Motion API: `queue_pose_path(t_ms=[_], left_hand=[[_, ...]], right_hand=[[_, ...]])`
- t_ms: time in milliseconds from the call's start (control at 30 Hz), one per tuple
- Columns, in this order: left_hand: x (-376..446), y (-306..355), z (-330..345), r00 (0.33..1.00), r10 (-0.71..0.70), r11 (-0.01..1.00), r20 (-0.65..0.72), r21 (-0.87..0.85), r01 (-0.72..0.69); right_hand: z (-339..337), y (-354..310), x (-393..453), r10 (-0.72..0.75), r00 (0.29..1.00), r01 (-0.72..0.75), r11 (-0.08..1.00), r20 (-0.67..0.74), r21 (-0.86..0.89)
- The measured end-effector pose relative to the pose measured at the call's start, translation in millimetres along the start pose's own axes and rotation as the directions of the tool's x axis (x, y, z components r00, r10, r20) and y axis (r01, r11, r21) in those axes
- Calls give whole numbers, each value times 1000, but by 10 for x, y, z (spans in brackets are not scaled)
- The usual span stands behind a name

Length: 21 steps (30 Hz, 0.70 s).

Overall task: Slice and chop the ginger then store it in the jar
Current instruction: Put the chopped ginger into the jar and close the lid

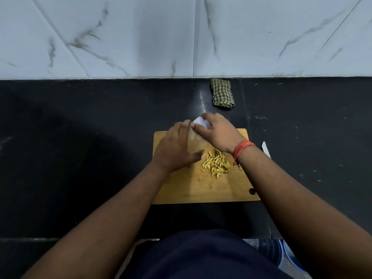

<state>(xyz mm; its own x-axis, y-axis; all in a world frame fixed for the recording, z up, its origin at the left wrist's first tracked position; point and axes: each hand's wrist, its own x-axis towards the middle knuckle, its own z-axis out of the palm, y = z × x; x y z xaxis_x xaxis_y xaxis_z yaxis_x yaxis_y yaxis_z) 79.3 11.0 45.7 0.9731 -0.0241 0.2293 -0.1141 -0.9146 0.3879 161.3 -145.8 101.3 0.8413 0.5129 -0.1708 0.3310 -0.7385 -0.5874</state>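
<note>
A pile of chopped yellow ginger sticks (216, 163) lies on a wooden cutting board (203, 190). A clear jar (194, 142) with a white lid (201, 121) stands at the board's far side. My left hand (175, 148) wraps round the jar's body, thumb pointing toward the ginger. My right hand (217, 130) grips the white lid from above, its fingers curled over it. The jar's inside is mostly hidden by my hands.
A white knife blade (266, 149) lies on the black counter (80, 148) just right of the board, partly behind my right forearm. A folded green checked cloth (222, 93) sits by the marble-tiled wall. The counter's front edge is near my body.
</note>
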Motion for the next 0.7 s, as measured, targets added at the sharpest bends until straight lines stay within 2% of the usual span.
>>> queue_pose_path(t_ms=[167, 300, 367, 433, 467, 533, 600, 633, 700], left_hand=[[68, 81, -63, 999, 32, 999, 40, 13, -32], [40, 85, -74, 992, -12, 997, 128, -71, 21], [16, 44, -60, 989, -24, 996, 149, -79, 36], [-3, 2, -54, 987, -68, 992, 148, -96, 83], [-10, -11, -58, 986, -91, 989, 141, -105, 106], [-17, -25, -63, 988, -93, 988, 126, -111, 108], [-33, -35, -62, 991, -73, 991, 115, -99, 85], [-44, -44, -65, 991, -73, 992, 115, -94, 84], [-76, -75, -71, 988, -101, 989, 117, -98, 113]], right_hand=[[-36, 95, -17, -43, 999, 44, 997, -16, 59], [-162, 139, -63, -195, 973, 184, 978, 123, 95], [-257, 153, -93, -275, 936, 241, 956, 218, 169], [-326, 117, -124, -327, 914, 261, 926, 238, 271], [-329, 83, -130, -332, 923, 268, 917, 194, 296], [-268, 44, -85, -272, 959, 251, 947, 83, 202], [-206, 19, -34, -160, 982, 160, 987, 103, 6], [-197, -1, -29, -143, 981, 146, 989, 130, -21], [-234, -69, -50, -221, 969, 208, 972, 114, 112]])
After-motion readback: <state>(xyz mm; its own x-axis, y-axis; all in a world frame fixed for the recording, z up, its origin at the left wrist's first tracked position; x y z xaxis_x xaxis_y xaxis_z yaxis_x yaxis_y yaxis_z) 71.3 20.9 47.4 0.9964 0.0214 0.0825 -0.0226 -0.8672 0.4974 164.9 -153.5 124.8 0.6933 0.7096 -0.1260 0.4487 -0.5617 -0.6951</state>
